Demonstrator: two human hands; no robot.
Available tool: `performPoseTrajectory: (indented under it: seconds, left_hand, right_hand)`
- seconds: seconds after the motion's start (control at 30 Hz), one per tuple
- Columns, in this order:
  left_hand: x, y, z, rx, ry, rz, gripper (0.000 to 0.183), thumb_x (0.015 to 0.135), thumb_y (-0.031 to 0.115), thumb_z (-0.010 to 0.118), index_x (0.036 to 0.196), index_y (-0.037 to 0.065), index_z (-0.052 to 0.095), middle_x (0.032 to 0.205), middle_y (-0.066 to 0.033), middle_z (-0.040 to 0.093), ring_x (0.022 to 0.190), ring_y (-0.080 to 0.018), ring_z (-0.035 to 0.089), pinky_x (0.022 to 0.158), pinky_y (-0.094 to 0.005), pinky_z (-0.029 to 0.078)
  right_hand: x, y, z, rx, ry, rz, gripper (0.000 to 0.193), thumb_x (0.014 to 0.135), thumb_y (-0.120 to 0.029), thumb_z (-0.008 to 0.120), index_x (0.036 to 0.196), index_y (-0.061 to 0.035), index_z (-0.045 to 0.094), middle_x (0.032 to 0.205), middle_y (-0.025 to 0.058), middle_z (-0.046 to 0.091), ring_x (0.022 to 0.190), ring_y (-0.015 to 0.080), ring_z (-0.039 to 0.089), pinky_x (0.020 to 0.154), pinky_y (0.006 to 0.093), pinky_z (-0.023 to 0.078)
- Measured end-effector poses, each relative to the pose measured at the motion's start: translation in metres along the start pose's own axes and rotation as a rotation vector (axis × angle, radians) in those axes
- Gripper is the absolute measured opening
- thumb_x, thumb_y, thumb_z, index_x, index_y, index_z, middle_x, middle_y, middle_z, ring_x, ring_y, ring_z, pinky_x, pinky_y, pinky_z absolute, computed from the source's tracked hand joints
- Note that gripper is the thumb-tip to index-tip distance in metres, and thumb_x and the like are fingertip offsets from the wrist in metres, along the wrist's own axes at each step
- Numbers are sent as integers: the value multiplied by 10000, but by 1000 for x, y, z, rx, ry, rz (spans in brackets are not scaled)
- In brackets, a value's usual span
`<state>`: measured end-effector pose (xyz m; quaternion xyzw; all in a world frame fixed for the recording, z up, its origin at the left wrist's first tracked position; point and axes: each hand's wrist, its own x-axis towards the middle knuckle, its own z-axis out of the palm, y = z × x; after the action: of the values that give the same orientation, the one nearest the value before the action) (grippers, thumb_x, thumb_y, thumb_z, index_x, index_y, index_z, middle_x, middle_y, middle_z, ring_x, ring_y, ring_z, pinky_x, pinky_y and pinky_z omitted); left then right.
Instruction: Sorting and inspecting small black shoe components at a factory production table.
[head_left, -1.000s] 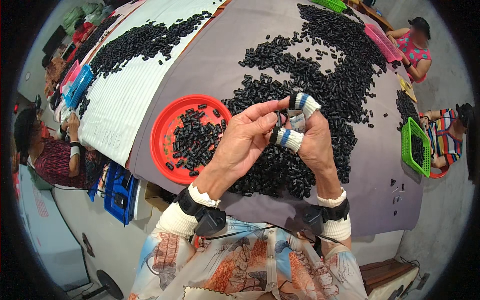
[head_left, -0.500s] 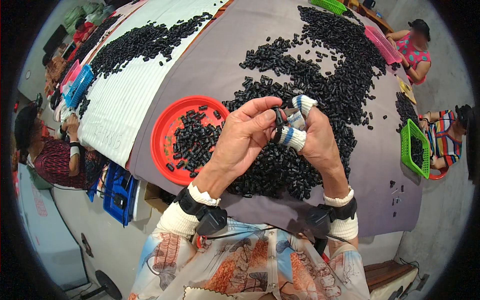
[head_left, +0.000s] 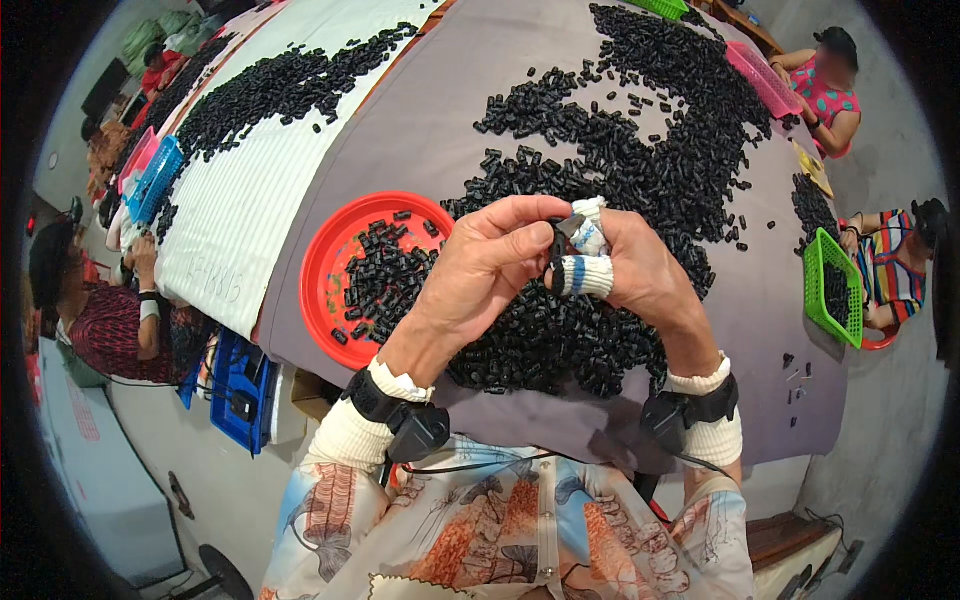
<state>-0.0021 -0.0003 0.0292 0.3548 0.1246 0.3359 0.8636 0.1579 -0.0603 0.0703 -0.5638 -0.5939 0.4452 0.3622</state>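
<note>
Status: left hand (head_left: 480, 262) pinching black piece (head_left: 557, 243); right hand (head_left: 645, 265) curled, hold unclear | red basin (head_left: 316, 270), left: part-filled | black-cylinder heap (head_left: 690, 130), far: seemingly pending

Black pieces (head_left: 560, 350) look glossy plastic, the nine-o'clock basin (head_left: 316, 300) smooth plastic, finger covers (head_left: 590, 276) ribbed knit, the counter (head_left: 765, 400) matt, perhaps cloth.

The grey-mauve tabletop (head_left: 400, 130) carries a broad spread of small black pieces (head_left: 560, 350). A round red basin (head_left: 313, 275) sits left of them; a pink basket (head_left: 760, 82) and green basket (head_left: 816, 290) stand along the right.
</note>
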Motion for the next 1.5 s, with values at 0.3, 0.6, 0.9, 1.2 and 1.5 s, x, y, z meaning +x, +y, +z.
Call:
performPoseTrajectory:
  seconds: [0.3,0.6,0.9,1.2,1.5]
  left_hand:
    - [1,-2,-2,7,13,-8,254,853,96,562,1077,-23,548,936,-57,600,766,-85,562,679,-224,479]
    - [3,-4,-2,-19,58,-29,216,861,77,543,1044,-36,563,920,-65,609,745,-90,573,664,-223,491]
    - [3,-3,-3,14,57,-20,204,859,69,543,1034,-32,568,920,-69,611,770,-106,588,682,-233,494]
    - [2,-2,0,-71,7,-11,205,869,79,525,1042,-28,556,954,-80,606,817,-133,592,711,-263,498]
    - [0,-1,-1,-43,0,-2,206,861,79,537,1037,-27,560,967,-85,601,847,-142,588,763,-278,488]
  right_hand:
    - [5,11,2,17,-13,-69,284,709,-250,681,742,7,564,642,16,514,597,91,451,546,271,380]
    - [7,18,4,-73,9,-117,315,724,-286,658,746,13,564,615,38,520,559,121,461,527,294,386]
    - [8,17,4,-106,-1,-89,320,721,-290,670,736,11,562,606,43,526,554,126,471,525,300,390]
    - [5,14,3,-24,39,-73,311,690,-274,706,720,-1,561,606,14,512,565,95,448,527,281,384]
    - [6,15,5,-50,17,-88,323,689,-286,702,737,0,560,605,33,524,558,114,455,531,292,391]
